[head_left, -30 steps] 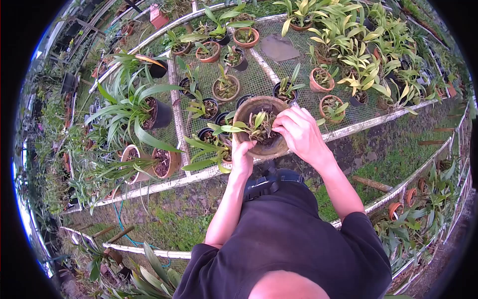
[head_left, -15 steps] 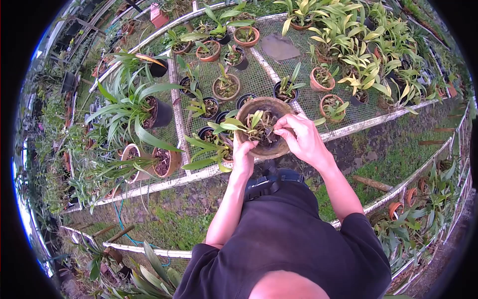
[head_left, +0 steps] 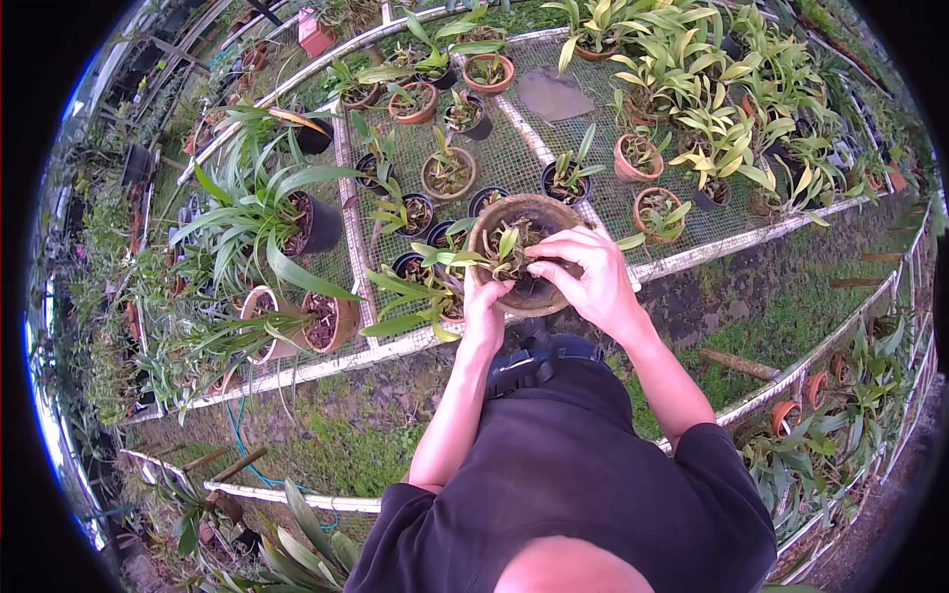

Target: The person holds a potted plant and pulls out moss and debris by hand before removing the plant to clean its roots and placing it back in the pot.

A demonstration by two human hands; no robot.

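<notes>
A round brown clay pot (head_left: 538,298) is held up in front of my waist, tilted so its inside faces me. My left hand (head_left: 483,314) grips its lower left rim, with the thumb over the edge and the other fingers hidden beneath. Inside the pot is a small leafy plant (head_left: 507,249) with tangled roots and stubby stems, its green leaves leaning out to the left. My right hand (head_left: 595,280) reaches in over the right rim, thumb and forefinger closed at the plant's base. What exactly lies between those fingertips is too small to make out.
A wire-mesh bench (head_left: 514,158) with a white-edged frame stands ahead, bearing several potted plants. A black pot (head_left: 318,225) with long strap leaves sits left, near a terracotta pot (head_left: 334,323). Leafy yellow-green plants (head_left: 707,119) crowd the right. A blue hose (head_left: 240,435) lies on the ground.
My right hand has shifted slightly left and down inside the pot, its fingertips now closer to the plant's base. My left hand and the pot have barely moved.
</notes>
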